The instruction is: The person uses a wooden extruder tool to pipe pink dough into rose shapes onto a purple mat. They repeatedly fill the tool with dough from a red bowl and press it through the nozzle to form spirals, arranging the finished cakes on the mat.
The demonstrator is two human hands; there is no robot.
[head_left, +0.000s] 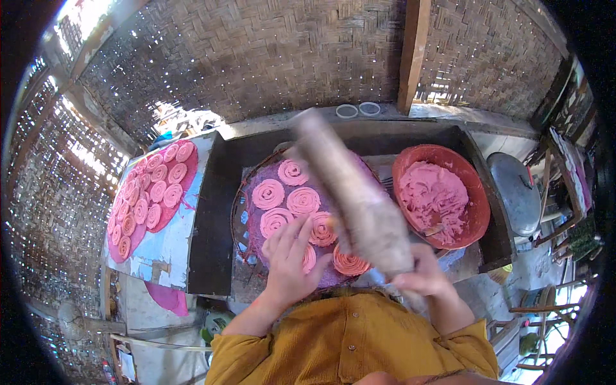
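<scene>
A round tray with a purple mesh lining (256, 176) holds several pink spiral coils (302, 201), plus a more orange one (350, 262) near its front. My left hand (289, 256) rests open over the coils at the front left, fingers apart and touching them. In my right hand (425, 276) is a long, pale, cylindrical tool (353, 192), motion-blurred, slanting up and left across the tray and hiding part of it. To the right, a red basin (471, 199) holds pink paste (433, 192) with a utensil partly buried in it.
A board (202, 167) at left carries a pink sheet of several coils (159, 191). A dark-walled box (218, 205) surrounds the tray and basin. A metal lid (513, 192) stands at right. Two clear rings (369, 108) lie on the back ledge below a woven wall (269, 58).
</scene>
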